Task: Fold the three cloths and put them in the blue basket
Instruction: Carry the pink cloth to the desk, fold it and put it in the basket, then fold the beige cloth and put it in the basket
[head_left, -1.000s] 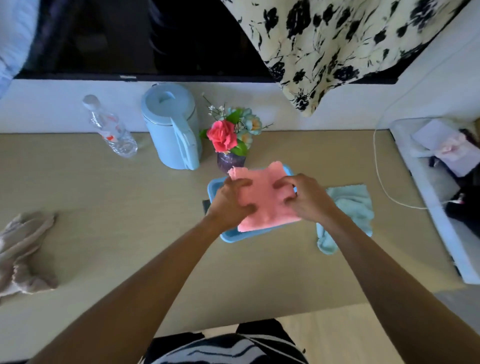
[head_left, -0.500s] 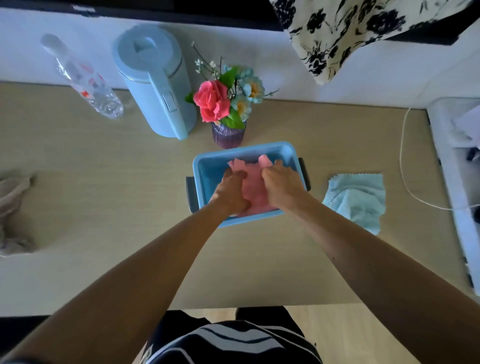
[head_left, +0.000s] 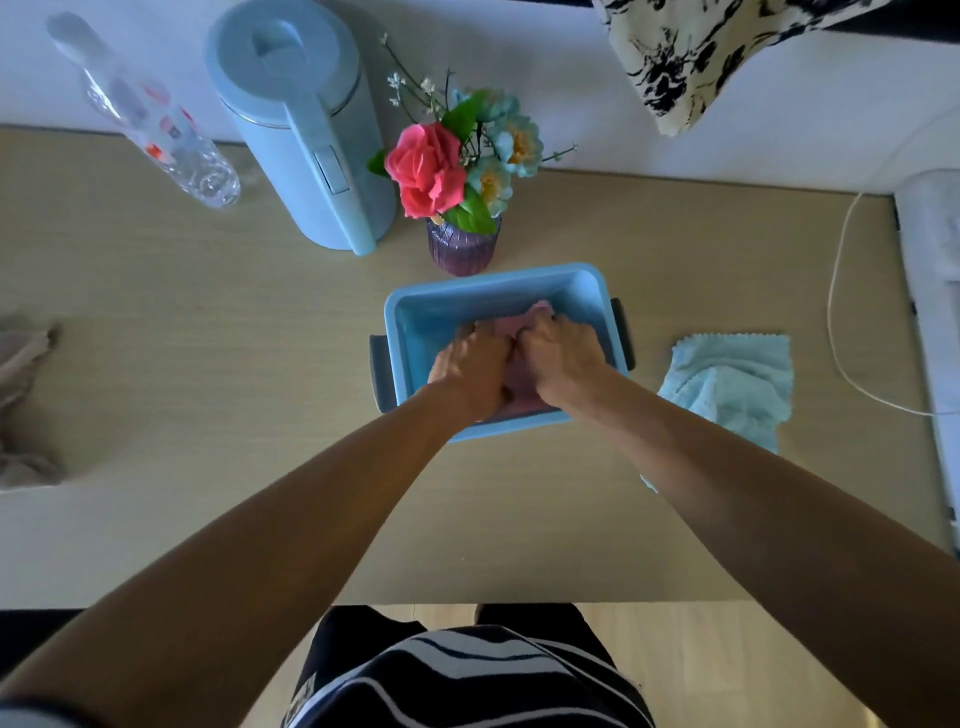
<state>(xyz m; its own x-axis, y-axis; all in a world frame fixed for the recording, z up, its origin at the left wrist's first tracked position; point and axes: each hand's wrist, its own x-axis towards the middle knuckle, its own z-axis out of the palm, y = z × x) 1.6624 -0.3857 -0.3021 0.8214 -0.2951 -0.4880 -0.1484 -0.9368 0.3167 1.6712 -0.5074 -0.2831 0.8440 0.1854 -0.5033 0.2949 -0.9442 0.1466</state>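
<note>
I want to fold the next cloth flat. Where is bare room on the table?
Widest bare patch: between the beige cloth and the blue basket, in front of the kettle. The near table edge is also bare. Crowded: vase behind the basket, light blue cloth and cable to its right.

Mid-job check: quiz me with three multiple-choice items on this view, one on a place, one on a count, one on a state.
1. Where is the pink cloth?
A) on the table
B) in the blue basket
C) on the floor
2. How many cloths lie on the table outside the basket?
A) none
B) one
C) two
3. What are the hands doing?
A) both down on the pink cloth
B) both flat on the table
C) both raised clear of the basket
Key:
1 B, pink shows between the basket walls.
2 C, the light blue cloth lies to the right and the beige cloth at the left edge.
3 A, the left hand and right hand meet on it.
</note>
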